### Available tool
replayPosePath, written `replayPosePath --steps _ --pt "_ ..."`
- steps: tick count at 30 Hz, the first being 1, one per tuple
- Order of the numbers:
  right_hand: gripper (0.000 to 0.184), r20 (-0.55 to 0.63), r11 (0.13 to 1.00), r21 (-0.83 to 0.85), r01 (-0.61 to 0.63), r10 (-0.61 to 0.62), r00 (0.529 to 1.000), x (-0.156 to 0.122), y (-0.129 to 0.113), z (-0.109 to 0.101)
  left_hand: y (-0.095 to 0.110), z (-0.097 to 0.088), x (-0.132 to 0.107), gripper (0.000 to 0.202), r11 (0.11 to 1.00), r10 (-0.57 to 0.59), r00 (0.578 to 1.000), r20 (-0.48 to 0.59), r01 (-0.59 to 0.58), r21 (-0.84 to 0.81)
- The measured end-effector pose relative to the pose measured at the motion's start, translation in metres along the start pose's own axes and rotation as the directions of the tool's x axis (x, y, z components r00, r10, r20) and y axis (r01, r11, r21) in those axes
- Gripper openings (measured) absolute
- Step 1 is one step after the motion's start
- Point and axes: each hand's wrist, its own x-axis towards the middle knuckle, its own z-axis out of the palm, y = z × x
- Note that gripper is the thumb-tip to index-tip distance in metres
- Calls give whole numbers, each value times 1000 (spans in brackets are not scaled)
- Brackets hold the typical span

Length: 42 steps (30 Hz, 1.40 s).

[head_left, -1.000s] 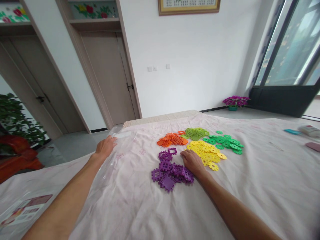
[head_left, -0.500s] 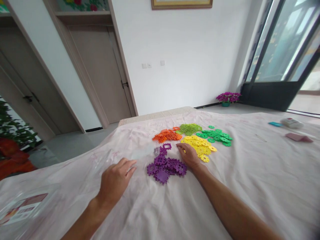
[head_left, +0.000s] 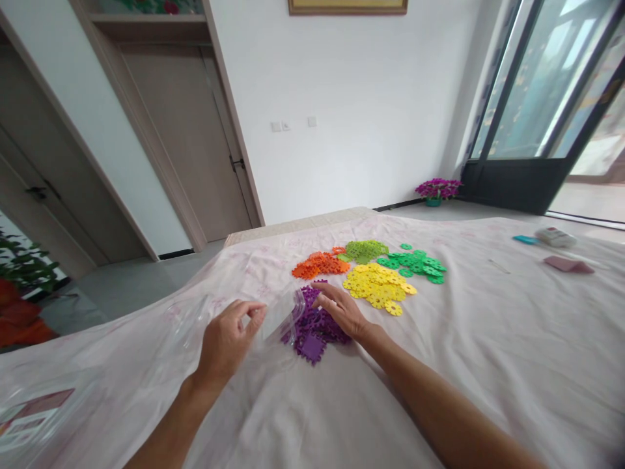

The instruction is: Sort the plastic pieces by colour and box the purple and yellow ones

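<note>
My left hand (head_left: 229, 339) pinches the edge of a clear plastic bag (head_left: 278, 316) that lies on the pink sheet, right beside a heap of purple square pieces (head_left: 312, 332). My right hand (head_left: 342, 309) rests on that purple heap with fingers stretched out, its fingertips near the bag's mouth. Beyond it lie separate piles of orange pieces (head_left: 319, 264), light green pieces (head_left: 364, 250), yellow pieces (head_left: 375, 288) and dark green pieces (head_left: 417, 264).
The pink sheet (head_left: 488, 339) covers a bed. A teal item (head_left: 526, 239), a white pack (head_left: 554, 236) and a maroon card (head_left: 566, 264) lie at the far right. A printed bag (head_left: 29, 413) lies at the near left. Doors, a potted plant and glass doors stand around.
My left hand came back from the far left edge of the bed, dragging the clear bag next to the purple heap. My right hand shifted from the yellow pile's edge onto the purple pieces.
</note>
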Motion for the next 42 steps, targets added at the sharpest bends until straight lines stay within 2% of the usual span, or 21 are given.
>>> replayPosePath --steps 2,4,6,7,9,10,11,16,20,24,27,29,32,35,37,40,42 --pt "52 30 1000 -9 -23 23 999 0 -3 2 -18 14 12 29 988 -124 989 -82 116 -98" --pt "53 47 999 -17 -49 50 998 -1 -6 3 -39 33 20 37 914 -259 965 -40 232 -333" --pt "53 52 998 -24 -63 64 997 -3 -10 3 -56 52 24 51 736 -411 911 47 361 -573" --pt "53 58 998 -25 -63 65 996 -4 -13 3 -63 60 25 57 610 -473 870 141 438 -661" --pt "53 72 998 -18 -62 63 995 -4 -17 4 -70 72 24 60 346 -463 808 365 544 -765" --pt "54 78 998 -8 -63 63 995 -5 -19 4 -71 76 23 58 260 -420 796 435 565 -783" --pt "55 84 998 7 -65 64 994 -5 -20 5 -71 80 22 56 222 -384 797 466 569 -792" --pt "57 92 980 174 -102 87 992 -1 -23 12 -62 93 17 53 349 -415 825 383 533 -771" --pt "47 48 954 277 -118 109 993 1 -27 11 -63 98 17 52 348 -400 836 376 518 -782" --pt "40 24 958 273 -90 86 996 1 -38 4 -61 101 15 56 291 -337 858 387 486 -824" --pt "45 12 975 218 -39 37 999 0 -45 3 -52 103 12 58 199 -269 866 422 479 -855" --pt "45 23 984 168 -51 48 999 -1 -48 6 -46 104 11 59 139 -237 865 443 482 -865" --pt "44 7 972 220 -83 83 997 1 -49 10 -44 104 11 59 88 -283 853 439 478 -874" --pt "51 -107 941 330 -75 116 987 7 -46 3 -51 103 11 56 67 -371 847 380 432 -899" --pt "58 -233 946 318 -58 138 963 12 -38 -7 -59 100 11 54 63 -437 835 334 400 -915" --pt "68 -404 982 184 -53 125 906 18 -12 -29 -72 96 12 52 54 -512 803 306 385 -921" --pt "68 -482 989 17 -148 137 865 18 12 -42 -77 94 12 49 48 -537 793 287 369 -928"
